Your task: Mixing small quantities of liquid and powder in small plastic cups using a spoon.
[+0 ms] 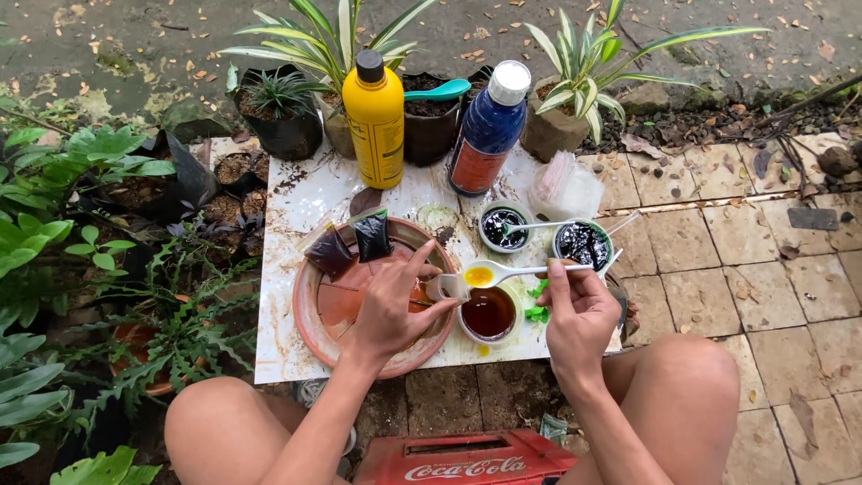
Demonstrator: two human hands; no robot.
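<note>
We see a white board [296, 350] on the ground, a clay dish [314, 328] on it. Behind stand a yellow bottle [375, 121] and a blue bottle [487, 135]. Our left hand [391, 310] hangs over the dish, fingers pinching a small bag [447, 287]. Our right hand [579, 319] grips a white spoon [503, 271] of yellow liquid at the bag's mouth, above a cup [489, 314] of brown liquid.

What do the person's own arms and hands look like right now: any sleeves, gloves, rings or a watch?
Both forearms are bare, with no sleeves in view. The left hand and the right hand wear no gloves, and no rings, watch or wristbands show. No markings are visible on either arm.
</note>
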